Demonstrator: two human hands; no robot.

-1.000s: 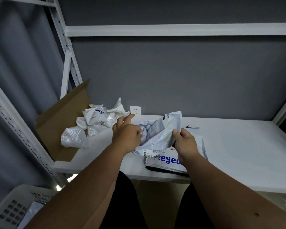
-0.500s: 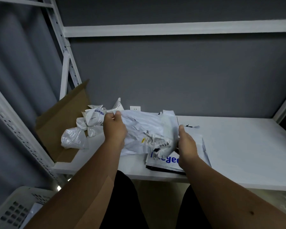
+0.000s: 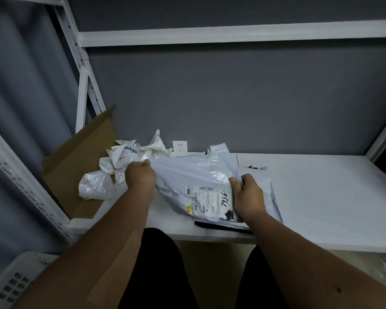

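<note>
A white plastic mailer bag with a printed shipping label is stretched out flat over the white shelf. My left hand grips its left edge. My right hand pinches its right edge, thumb on top. Under the bag lies a flat stack of more mailers with a dark edge at the front.
Several crumpled white bags are piled at the shelf's left end beside an open cardboard box. A white plastic crate sits at lower left. A wall socket is behind. A white rack upright rises at left.
The bag was crumpled between my hands a second ago. My hands have moved apart and pulled it out flat, label side up.
</note>
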